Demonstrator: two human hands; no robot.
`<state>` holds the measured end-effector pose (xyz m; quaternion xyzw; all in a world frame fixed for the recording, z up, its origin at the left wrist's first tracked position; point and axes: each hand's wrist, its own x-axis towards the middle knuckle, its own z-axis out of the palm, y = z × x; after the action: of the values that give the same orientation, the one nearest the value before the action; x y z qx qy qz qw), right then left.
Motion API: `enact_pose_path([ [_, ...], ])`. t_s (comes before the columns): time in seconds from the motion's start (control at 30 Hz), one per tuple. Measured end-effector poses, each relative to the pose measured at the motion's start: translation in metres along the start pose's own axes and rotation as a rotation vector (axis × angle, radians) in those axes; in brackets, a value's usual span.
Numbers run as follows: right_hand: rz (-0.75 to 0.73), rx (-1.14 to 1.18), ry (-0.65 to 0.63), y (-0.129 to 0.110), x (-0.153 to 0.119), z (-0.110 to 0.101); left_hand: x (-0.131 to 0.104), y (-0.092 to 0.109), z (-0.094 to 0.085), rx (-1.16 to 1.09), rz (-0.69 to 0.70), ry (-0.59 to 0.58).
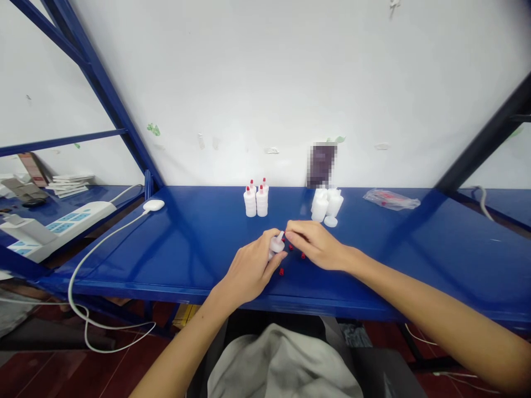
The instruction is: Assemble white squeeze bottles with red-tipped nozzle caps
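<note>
My left hand (253, 268) is wrapped around a white squeeze bottle (277, 244), whose pointed nozzle tilts up to the right. Close beside the nozzle tip, my right hand (316, 243) has its thumb and fingers pinched together; whatever they hold is hidden. Several small red caps lie on the blue table under and around my hands, one red cap (281, 271) nearest the front edge and another red cap (303, 256) below my right hand. Behind my left hand stand several white bottles with red tips (261, 203), upright in a group.
At the back right, several white bottles (319, 209) stand near a round white piece (331, 221). Farther right lies a clear plastic bag (391, 199) with something red inside. A white charging puck (153, 205) with a cable sits left, near a power strip (66, 224).
</note>
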<state>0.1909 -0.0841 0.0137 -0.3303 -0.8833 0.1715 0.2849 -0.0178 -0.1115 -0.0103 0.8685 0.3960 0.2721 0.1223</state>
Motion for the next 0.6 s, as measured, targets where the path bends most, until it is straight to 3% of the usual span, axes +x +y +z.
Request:
enact_pose_path([
  [0.1,0.044,-0.028,0.011,-0.003,-0.001,-0.001,0.0,0.001,0.0,0.01,0.026,-0.023],
  [0.2,-0.002,-0.057,-0.018,-0.005,0.0,0.002,-0.001,0.001,0.001,-0.023,0.019,-0.031],
  [0.3,-0.006,-0.141,0.086,-0.001,0.0,-0.008,-0.001,0.001,0.001,-0.054,-0.018,-0.004],
  [0.37,0.111,-0.348,0.219,0.005,-0.002,-0.026,-0.001,0.001,0.0,-0.065,-0.058,0.003],
  [0.43,0.344,-0.628,0.316,0.013,-0.005,-0.051,0.0,0.001,-0.001,-0.074,-0.092,-0.001],
  [0.5,0.579,-0.777,0.3,0.021,-0.009,-0.073,0.001,0.001,-0.001,-0.09,-0.099,0.01],
  [0.6,0.784,-0.833,0.165,0.034,-0.014,-0.089,0.002,-0.001,0.0,-0.103,-0.086,0.044],
])
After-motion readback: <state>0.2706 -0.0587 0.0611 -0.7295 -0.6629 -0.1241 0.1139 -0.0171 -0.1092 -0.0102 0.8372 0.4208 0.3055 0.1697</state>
